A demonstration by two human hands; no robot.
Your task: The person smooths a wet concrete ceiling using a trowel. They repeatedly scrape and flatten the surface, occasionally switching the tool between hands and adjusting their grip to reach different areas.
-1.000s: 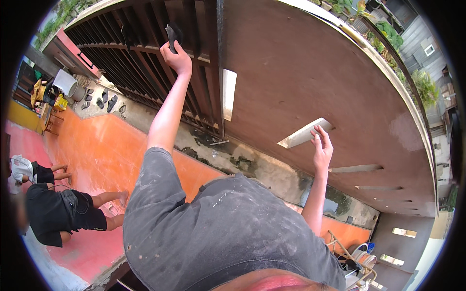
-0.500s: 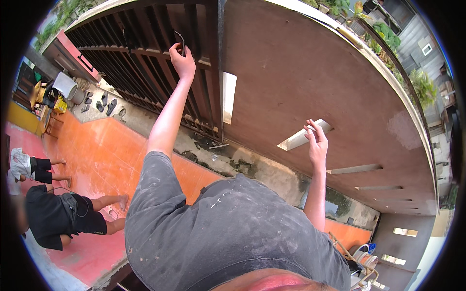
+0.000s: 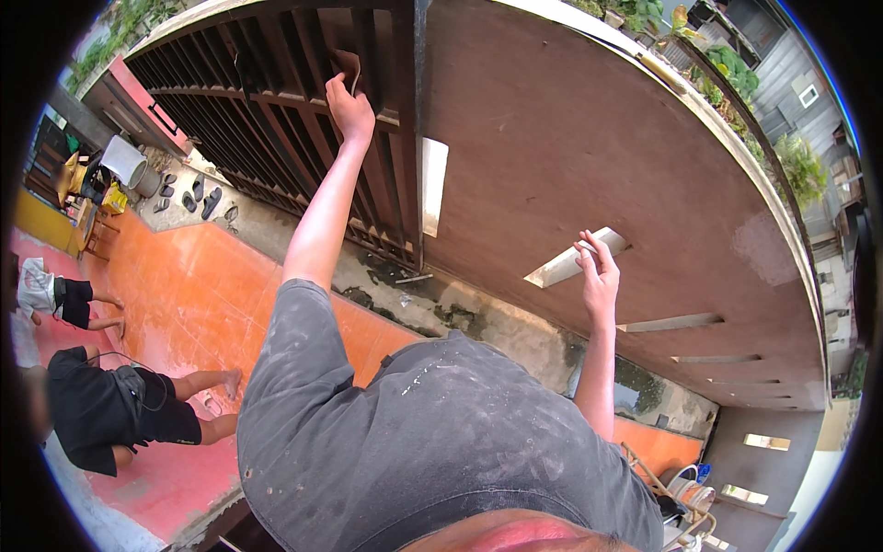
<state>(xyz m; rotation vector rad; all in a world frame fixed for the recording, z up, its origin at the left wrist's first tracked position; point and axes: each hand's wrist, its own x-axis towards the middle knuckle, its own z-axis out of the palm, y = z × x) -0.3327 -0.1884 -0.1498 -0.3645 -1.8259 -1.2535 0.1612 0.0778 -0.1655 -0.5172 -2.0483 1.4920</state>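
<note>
My left hand [image 3: 351, 112] is raised in front of the dark brown metal gate [image 3: 287, 129]. Between its thumb and fingers it pinches a thin, bent brown sheet [image 3: 349, 66], which looks like sandpaper. The sheet stands up beyond the fingertips, close to the gate's bars; whether it touches them I cannot tell. On the right, my right hand [image 3: 601, 281] is held up with bent fingers before the brown wall [image 3: 543, 138]. A small white stick, like a cigarette [image 3: 587, 247], sits between its fingers.
Two people, one in black [image 3: 110, 414] and one in a light shirt [image 3: 57, 294], are low on the red and orange floor at left. Several sandals [image 3: 204, 198] lie by a metal pot [image 3: 145, 178]. A slotted opening [image 3: 570, 260] pierces the wall. Buckets [image 3: 690, 488] stand at lower right.
My left hand has shifted slightly right and down, and its sheet has turned from edge-on to show more of its brown face. My right hand has barely moved.
</note>
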